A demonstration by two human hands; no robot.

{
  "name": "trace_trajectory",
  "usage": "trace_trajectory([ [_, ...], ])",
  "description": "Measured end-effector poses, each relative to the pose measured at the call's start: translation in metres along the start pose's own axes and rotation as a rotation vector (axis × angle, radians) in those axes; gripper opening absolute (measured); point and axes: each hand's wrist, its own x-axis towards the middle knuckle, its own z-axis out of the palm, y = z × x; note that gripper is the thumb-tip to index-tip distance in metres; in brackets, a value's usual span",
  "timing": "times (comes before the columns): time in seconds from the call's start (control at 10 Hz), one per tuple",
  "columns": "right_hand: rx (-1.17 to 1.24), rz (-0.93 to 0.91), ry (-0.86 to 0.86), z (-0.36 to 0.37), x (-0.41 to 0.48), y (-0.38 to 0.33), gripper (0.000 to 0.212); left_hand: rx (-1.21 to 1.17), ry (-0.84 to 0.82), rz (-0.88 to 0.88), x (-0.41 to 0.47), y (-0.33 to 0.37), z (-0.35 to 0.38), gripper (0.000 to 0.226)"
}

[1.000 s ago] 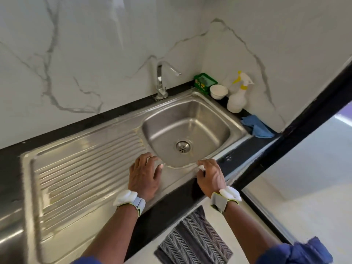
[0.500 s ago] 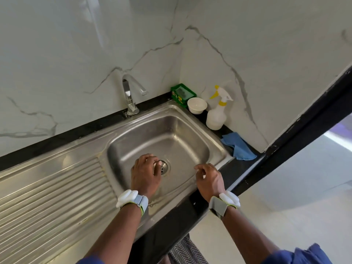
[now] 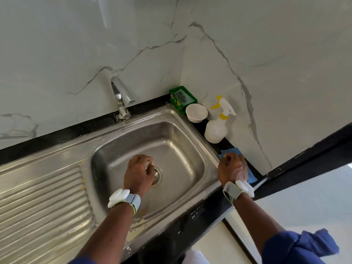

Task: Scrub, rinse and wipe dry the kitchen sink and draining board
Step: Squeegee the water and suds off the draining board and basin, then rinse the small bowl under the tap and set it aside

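The steel sink (image 3: 181,149) has its bowl in the middle of the view, with the ribbed draining board (image 3: 42,197) to its left. Brownish stains show near the bowl's front rim. My left hand (image 3: 138,173) hovers in the bowl over the drain (image 3: 158,175), fingers loosely curled, and I see nothing in them. My right hand (image 3: 233,167) lies on the blue cloth (image 3: 251,177) on the black counter right of the bowl. Its fingers curl onto the cloth, which is mostly hidden under it.
A chrome tap (image 3: 122,100) stands behind the bowl. In the back right corner are a green box (image 3: 182,99), a small white bowl (image 3: 196,112) and a white spray bottle (image 3: 216,128) with yellow trim. Marble walls close the back and right. The black counter edge (image 3: 181,231) runs along the front.
My left hand went from the draining board's edge to over the drain. My right hand left the sink's front rim and reached right onto the blue cloth. The view swung right.
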Motion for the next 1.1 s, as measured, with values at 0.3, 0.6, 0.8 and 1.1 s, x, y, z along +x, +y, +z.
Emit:
trace_trajectory([
  [0.3, 0.29, 0.028, -0.041, 0.02, 0.058, -0.041, 0.023, 0.09, 0.057, -0.145, 0.019, 0.006, 0.006, 0.02],
  [0.6, 0.684, 0.171, 0.178, 0.035, 0.078, -0.088, 0.05, 0.109, 0.117, -0.248, 0.02, 0.002, 0.005, 0.021],
  [0.8, 0.594, 0.16, 0.004, 0.044, 0.051, -0.103, 0.036, 0.108, 0.158, -0.316, 0.025, 0.003, 0.01, 0.023],
  [1.1, 0.783, 0.591, -0.519, 0.157, 0.112, -0.115, 0.124, 0.108, 0.203, -0.39, 0.023, 0.006, 0.007, 0.023],
])
